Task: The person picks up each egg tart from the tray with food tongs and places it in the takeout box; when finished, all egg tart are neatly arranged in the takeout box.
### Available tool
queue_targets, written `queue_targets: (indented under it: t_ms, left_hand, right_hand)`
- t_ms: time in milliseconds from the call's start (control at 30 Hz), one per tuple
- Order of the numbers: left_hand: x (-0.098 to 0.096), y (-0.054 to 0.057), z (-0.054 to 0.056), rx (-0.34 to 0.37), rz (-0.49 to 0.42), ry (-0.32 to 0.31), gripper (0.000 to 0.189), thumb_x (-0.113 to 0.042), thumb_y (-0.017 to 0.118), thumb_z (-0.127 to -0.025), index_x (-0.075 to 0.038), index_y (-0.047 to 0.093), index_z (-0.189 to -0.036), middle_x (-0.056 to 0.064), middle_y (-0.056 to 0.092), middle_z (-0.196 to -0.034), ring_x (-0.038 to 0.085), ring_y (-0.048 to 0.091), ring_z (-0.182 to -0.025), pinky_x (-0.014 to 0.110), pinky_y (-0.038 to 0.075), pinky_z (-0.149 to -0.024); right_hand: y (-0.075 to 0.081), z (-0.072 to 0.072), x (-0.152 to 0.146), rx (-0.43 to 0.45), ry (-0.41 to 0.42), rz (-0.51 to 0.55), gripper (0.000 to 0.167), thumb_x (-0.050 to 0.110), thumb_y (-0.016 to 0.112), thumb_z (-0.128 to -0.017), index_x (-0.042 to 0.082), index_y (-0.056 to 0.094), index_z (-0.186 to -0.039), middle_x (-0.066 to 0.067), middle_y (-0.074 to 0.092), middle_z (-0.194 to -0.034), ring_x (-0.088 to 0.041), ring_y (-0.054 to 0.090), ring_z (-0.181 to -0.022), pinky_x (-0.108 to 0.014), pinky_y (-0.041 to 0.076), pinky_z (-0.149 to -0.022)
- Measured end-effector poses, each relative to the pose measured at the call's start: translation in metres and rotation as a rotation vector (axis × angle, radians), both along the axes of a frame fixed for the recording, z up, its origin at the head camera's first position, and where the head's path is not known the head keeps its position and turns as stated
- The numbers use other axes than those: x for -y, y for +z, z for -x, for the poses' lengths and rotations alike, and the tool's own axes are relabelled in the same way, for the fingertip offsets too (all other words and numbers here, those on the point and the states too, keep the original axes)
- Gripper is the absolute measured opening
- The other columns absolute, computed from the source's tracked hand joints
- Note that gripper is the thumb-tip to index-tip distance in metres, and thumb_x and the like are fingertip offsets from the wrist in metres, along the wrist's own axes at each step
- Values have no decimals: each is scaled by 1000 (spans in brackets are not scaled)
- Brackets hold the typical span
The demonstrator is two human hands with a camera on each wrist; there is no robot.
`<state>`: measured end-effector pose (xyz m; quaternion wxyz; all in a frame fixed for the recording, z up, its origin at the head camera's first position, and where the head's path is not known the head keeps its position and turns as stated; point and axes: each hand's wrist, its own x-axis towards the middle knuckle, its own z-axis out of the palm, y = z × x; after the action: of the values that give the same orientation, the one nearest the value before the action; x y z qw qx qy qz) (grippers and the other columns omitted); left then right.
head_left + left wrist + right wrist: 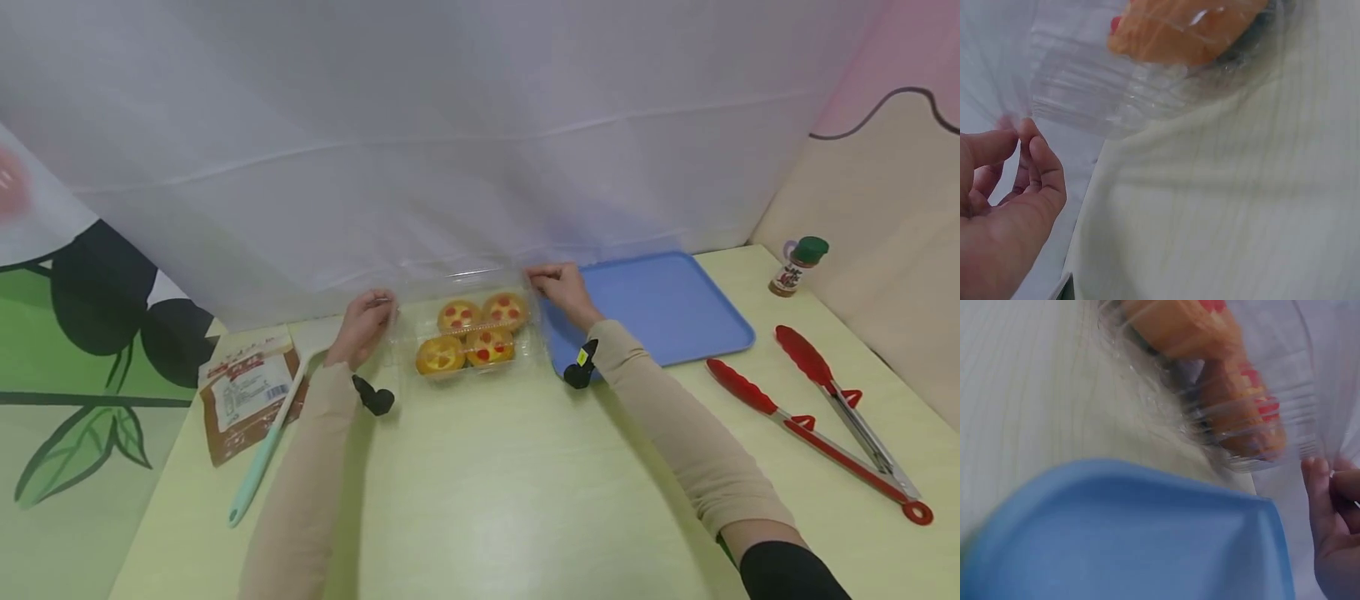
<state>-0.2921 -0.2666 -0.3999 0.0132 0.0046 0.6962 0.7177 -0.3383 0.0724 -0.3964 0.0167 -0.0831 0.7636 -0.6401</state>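
Observation:
A clear plastic clamshell box (407, 327) with several small round tarts (459, 316) inside stands at the back of the table; red pieces dot the tops of most of them. My left hand (363, 327) pinches the box's left edge between thumb and fingers. At the opposite side, my right hand (564, 293) pinches the right edge, above the corner of a blue tray (652, 304). The left wrist view shows the thumb and fingertips meeting on thin clear plastic (1075, 94). Whether the lid is fully closed is hard to tell.
On the left lies a brown and white food packet (251, 396), with a spatula (262, 462) partly over it. Red-tipped tongs (825, 450) lie spread at the right. A green-capped spice jar (797, 268) stands at the back right. White cloth (420, 208) hangs behind the table.

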Motion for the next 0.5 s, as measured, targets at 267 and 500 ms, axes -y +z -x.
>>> queue_targets:
  t_ms: [267, 500]
  left_hand:
    - [9, 6, -10, 63, 28, -63, 43, -4, 44, -103, 13, 36, -142, 11, 53, -123, 11, 56, -98, 17, 53, -85]
    - [8, 24, -33, 79, 296, -274, 61, -2, 43, -102, -6, 15, -156, 20, 22, -156, 35, 36, -138, 44, 37, -115]
  right_hand:
    - [12, -1, -3, 88, 130, -31, 33, 2, 45, -102, -8, 54, -132, -21, 53, -138, -34, 56, -122, -38, 54, -101]
    - [21, -9, -11, 124, 283, -127, 52, 4, 49, -101, 0, 31, -150, -26, 44, -145, -37, 47, -131, -44, 48, -108]
